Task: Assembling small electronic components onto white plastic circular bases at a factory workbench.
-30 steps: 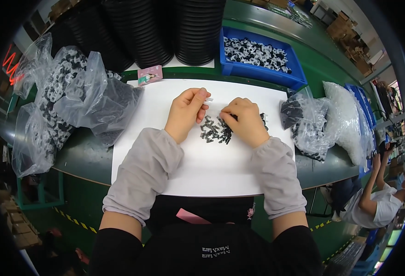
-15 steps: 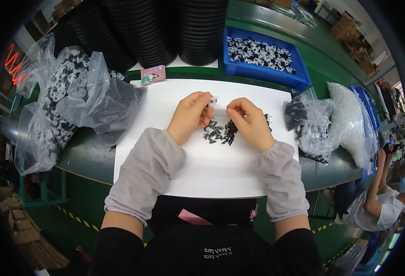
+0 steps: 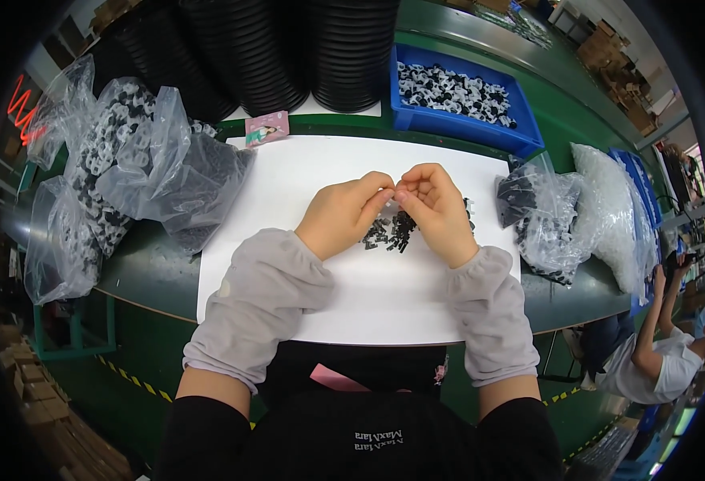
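My left hand (image 3: 346, 215) and my right hand (image 3: 436, 205) meet fingertip to fingertip over a white sheet (image 3: 288, 172) on the table. Between the fingertips they pinch a small white part (image 3: 387, 192); its shape is too small to tell. Just below the hands lies a small pile of black parts (image 3: 391, 232) on the sheet. Both forearms wear grey sleeve covers.
Clear bags of black and white parts (image 3: 128, 168) lie at the left, more bags (image 3: 561, 212) at the right. A blue bin of parts (image 3: 456, 96) and stacks of black round trays (image 3: 288, 48) stand behind. A pink card (image 3: 266, 128) lies at the sheet's far edge. Another person (image 3: 657, 353) sits lower right.
My hands were apart over the black pile a second ago; they have come together, fingertips now touching around a small white part.
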Demonstrator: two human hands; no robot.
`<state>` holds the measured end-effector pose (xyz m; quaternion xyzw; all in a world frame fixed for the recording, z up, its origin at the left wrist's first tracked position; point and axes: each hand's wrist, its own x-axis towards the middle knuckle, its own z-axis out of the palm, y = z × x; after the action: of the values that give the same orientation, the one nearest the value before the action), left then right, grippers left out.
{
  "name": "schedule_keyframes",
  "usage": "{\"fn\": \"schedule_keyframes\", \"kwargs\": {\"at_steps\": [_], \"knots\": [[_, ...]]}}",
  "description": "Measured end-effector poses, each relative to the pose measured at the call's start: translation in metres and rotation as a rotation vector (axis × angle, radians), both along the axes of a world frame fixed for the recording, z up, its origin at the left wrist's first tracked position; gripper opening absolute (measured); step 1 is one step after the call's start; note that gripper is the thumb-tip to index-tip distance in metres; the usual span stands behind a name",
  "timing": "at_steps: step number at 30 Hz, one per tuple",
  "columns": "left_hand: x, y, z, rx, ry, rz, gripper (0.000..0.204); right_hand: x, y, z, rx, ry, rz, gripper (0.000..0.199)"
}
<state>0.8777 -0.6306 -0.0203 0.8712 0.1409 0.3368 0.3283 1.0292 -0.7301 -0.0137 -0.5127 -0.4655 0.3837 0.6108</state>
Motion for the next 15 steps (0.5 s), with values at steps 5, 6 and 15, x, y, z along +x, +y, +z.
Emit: {"fn": "schedule_keyframes", "kwargs": {"at_steps": [5, 6, 15], "knots": [[0.001, 0.0, -0.006, -0.203, 0.066, 0.083, 0.021, -0.005, 0.001, 0.001, 0.083, -0.328, -0.096, 0.016], [0.001, 0.002, -0.008, -0.313, 0.032, 0.095, 0.025, -0.005, 0.002, 0.004, 0.123, -0.626, -0.164, 0.013], [0.001, 0.001, 0.005, -0.889, 0.107, -0.077, 0.031, -0.004, 0.004, 0.006, 0.259, -0.67, -0.217, 0.013]]}}
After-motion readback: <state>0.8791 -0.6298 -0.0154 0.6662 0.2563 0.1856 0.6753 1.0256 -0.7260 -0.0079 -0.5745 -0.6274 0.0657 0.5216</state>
